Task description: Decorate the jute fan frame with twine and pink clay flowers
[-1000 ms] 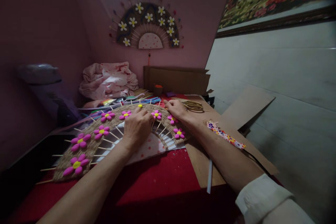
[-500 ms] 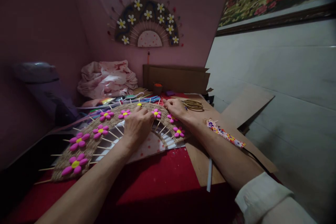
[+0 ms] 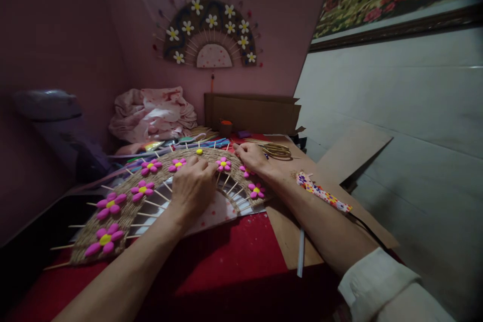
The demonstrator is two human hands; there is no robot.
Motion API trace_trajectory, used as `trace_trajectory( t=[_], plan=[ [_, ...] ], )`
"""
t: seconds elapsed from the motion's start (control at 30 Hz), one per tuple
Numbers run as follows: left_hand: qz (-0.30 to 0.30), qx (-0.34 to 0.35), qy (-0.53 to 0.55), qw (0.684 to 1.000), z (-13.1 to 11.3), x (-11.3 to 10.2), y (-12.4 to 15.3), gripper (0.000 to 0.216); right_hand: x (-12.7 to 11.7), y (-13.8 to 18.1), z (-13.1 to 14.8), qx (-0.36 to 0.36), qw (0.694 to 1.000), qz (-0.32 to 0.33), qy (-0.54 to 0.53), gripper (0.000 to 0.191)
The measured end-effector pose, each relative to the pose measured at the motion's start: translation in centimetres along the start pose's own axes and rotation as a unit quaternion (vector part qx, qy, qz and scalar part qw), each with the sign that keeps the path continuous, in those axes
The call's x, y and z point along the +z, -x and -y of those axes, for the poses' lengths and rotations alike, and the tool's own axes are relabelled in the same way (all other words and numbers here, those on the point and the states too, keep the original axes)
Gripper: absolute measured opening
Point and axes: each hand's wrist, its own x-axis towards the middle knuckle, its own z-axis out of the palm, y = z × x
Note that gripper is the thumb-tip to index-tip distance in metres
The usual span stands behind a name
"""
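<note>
A half-round fan decoration (image 3: 130, 209), wrapped in brown twine, lies over the red cloth. Pink clay flowers (image 3: 105, 240) with yellow centres are set along its band, and thin wooden sticks (image 3: 156, 205) run out from it. One yellow clay dot (image 3: 199, 151) sits at the top without petals. My left hand (image 3: 194, 186) is closed over the inner side of the band, its fingertips partly hidden. My right hand (image 3: 251, 157) grips the band's upper right outer edge with curled fingers. Behind my left hand shows a white half-circle with pink dots (image 3: 222, 209).
Scissors (image 3: 277, 150) and a flower-patterned glue gun (image 3: 322, 192) lie on cardboard at right, with a glue stick (image 3: 301, 251) nearer me. Pink cloth (image 3: 154, 113) is heaped at the back left. A finished fan (image 3: 211, 22) hangs on the panel behind.
The fan has shifted slightly left and towards me. My left hand has moved a little left and down, uncovering more of the yellow dot. My right hand has barely moved.
</note>
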Motion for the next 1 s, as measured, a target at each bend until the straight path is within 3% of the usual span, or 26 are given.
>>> trace_trajectory(
  t=[0.3,0.67,1.0],
  plan=[
    [0.049,0.03,-0.06,0.997,-2.1,-0.6,0.6,0.028,-0.2,0.2,0.3,0.009,1.0,-0.004,0.012,0.048],
    [0.068,0.031,-0.051,0.996,-2.0,-0.4,0.4,0.034,-0.1,0.1,0.2,0.006,1.0,-0.006,0.007,0.047],
    [0.06,0.011,-0.022,0.998,-1.6,-1.1,0.4,0.02,-0.5,0.5,0.8,0.015,0.999,-0.004,0.033,0.044]
  ],
)
